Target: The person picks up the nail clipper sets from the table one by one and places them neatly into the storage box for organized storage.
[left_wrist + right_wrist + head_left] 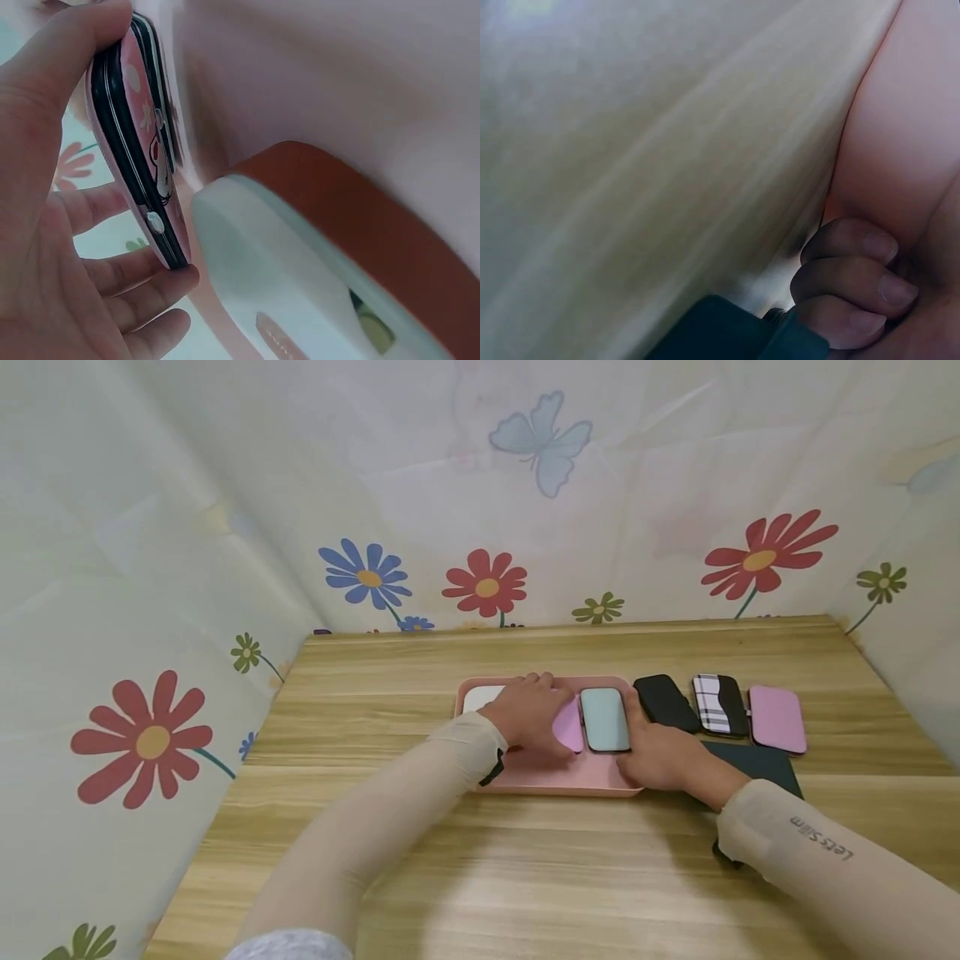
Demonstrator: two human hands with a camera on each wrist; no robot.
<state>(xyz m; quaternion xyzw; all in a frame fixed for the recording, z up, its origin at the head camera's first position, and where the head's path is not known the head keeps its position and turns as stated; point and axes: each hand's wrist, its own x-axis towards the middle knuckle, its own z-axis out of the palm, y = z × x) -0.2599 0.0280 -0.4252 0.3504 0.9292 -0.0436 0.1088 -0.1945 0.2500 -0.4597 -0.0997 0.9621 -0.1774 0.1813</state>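
Wood-grain table (525,860), pink tray (558,777) at centre, phone cases being set in a row.
Largest first: the tray bears a white case (480,697) at its 9 o'clock and a mint case (604,718) toward 3. The left hand (528,714) pinches a pink case (142,142) between thumb and fingertips, standing on edge just beside the mint one. The right hand (660,756), fingers curled, steadies the tray's rim at 4 o'clock. Best lowered flat, parallel to its neighbour, without nudging it.

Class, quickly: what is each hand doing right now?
Left hand: grips a pink case over the tray.
Right hand: fingers curled at the tray's edge; grip unclear.
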